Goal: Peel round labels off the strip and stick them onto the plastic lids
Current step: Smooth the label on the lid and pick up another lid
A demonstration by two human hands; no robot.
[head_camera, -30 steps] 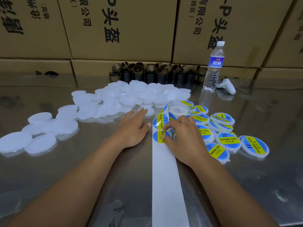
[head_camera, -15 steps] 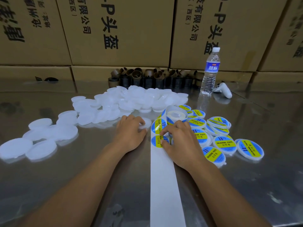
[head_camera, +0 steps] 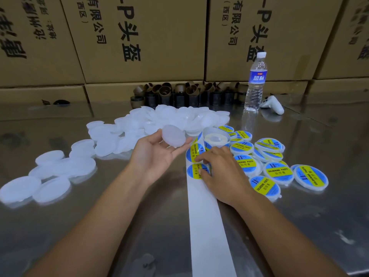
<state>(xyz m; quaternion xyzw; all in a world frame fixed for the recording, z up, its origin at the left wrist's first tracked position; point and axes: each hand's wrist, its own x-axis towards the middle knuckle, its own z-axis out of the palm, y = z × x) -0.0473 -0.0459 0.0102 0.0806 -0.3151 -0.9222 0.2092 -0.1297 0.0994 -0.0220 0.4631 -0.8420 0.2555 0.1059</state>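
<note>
**One lid in the air, one hand at the edge of a label**

The left hand [head_camera: 157,154] is raised palm-up above the table [head_camera: 299,226]. It grips a blank white lid [head_camera: 173,137] between thumb and curled fingers, tilted, with nothing beneath it.

The right hand [head_camera: 221,174] lies low on the white strip [head_camera: 207,226], fingers bent. Its fingertips [head_camera: 197,159] sit at the near rim of the upper label [head_camera: 193,151], and its thumb is on the label [head_camera: 194,170] just below. From here I cannot tell whether it has an edge pinched up or is only pressing.

The strip runs straight from the bottom edge of the view up to the roll [head_camera: 215,138], which stands just beyond the right hand's knuckles. The two hands are close, the held lid almost over the strip's left edge.

Finished lids [head_camera: 278,171], blue and yellow, crowd the right hand's far side, some overlapping, the nearest just beside the wrist. Plain lids [head_camera: 179,118] are heaped behind the left hand and trail out leftward in a loose line.

The open steel is in the foreground, on both sides of the strip.

At the back, cardboard tubes [head_camera: 179,94] line the foot of stacked boxes [head_camera: 139,37]. A water bottle [head_camera: 256,80] stands upright to their right, with a white controller [head_camera: 273,104] beside it.
</note>
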